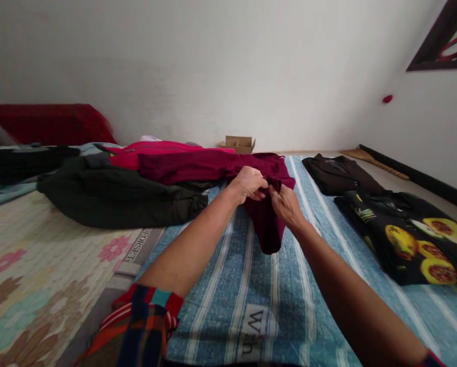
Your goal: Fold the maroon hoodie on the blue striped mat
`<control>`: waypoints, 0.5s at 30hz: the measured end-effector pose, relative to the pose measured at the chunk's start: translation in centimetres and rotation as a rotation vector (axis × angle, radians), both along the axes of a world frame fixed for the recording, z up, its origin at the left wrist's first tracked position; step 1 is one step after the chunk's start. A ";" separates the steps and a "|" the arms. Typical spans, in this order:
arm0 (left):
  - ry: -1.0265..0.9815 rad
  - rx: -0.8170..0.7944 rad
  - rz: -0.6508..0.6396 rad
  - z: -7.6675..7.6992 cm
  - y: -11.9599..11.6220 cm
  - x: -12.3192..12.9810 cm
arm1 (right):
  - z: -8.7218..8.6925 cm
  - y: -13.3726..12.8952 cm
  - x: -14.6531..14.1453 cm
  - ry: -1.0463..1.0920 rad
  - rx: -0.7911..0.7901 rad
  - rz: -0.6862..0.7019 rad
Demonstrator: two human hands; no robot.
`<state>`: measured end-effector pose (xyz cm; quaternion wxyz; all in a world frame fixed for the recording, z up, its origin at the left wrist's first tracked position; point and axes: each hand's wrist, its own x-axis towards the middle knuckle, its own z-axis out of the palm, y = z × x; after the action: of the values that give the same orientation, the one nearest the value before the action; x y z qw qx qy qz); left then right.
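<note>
A maroon garment point(197, 165) lies stretched across the far part of the bed, with one end hanging toward me. My left hand point(250, 183) pinches its cloth near the middle of the view. Close beside it, my right hand point(285, 204) grips a bunched fold of the same garment. Below the hands a loose tube-like part of the maroon cloth droops over the blue striped sheet point(213, 285). Whether it is a sleeve or a leg I cannot tell. A dark green garment point(121, 199) lies to the left, partly under the maroon one.
A bright pink garment point(155, 148) lies behind the maroon one. On the right are a folded dark brown garment point(343, 173) and a folded black fruit-print garment point(404, 234). A small cardboard box point(239, 144) stands by the wall. Black clothing point(25, 163) is at far left.
</note>
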<state>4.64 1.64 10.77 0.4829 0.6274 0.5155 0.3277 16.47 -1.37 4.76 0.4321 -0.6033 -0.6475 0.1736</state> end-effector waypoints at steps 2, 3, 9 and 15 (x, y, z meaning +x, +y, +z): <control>0.024 0.000 -0.005 0.5 0.1 0.1 | 0.1 0.5 0.3 0.012 0.031 0.062; 0.040 -0.001 -0.012 0.6 0.2 0.1 | 0.1 0.7 0.4 0.018 0.037 0.084; 0.039 -0.008 -0.047 0.6 0.9 0.2 | 0.2 1.0 0.3 0.066 0.034 0.112; -0.069 -0.034 -0.080 0.2 1.1 -0.4 | 0.1 1.2 0.1 0.080 -0.004 0.170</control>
<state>4.25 2.73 11.02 0.5238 0.6275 0.4785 0.3208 16.59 -0.18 4.88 0.4403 -0.5394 -0.6783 0.2348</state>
